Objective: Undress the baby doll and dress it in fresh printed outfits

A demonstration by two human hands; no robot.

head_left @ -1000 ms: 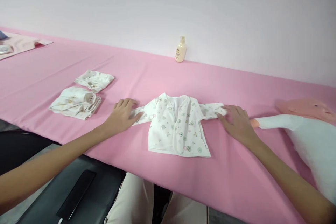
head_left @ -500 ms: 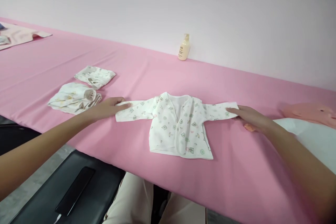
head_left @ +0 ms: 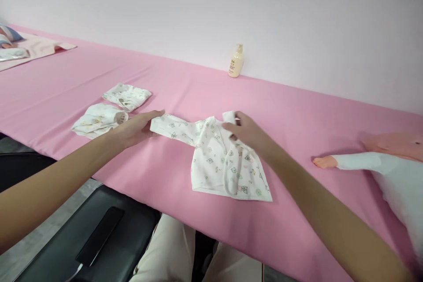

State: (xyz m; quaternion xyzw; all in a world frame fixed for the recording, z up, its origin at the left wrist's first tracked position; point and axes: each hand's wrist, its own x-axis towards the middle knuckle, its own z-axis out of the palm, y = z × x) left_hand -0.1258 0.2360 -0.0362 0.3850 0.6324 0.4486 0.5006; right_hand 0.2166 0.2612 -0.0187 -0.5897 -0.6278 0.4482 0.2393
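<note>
A small white baby shirt [head_left: 214, 163] with printed animals and dots lies spread on the pink-covered table. My left hand [head_left: 140, 128] is closed on the end of its left-lying sleeve, which is stretched out sideways and slightly lifted. The other sleeve is folded inward over the shirt's upper part, and my right hand [head_left: 243, 131] grips it near the neckline, covering much of the collar and that shoulder. Just behind my left hand sits a bundle of white patterned cloth [head_left: 97, 120], partly hidden by my forearm. A second folded patterned garment [head_left: 127, 96] lies beyond it.
A pump bottle [head_left: 235, 61] stands by the wall. On the right lies a doll [head_left: 357, 161] in white clothing, one arm reaching out. A pale cloth [head_left: 44, 48] with things on it is far left. A black stool [head_left: 62, 246] below holds a phone [head_left: 101, 235] with a cable.
My right hand has moved left with its sleeve, folding it inward over the shirt. My left hand still holds the other sleeve, now slightly raised. The doll's arm has come into view.
</note>
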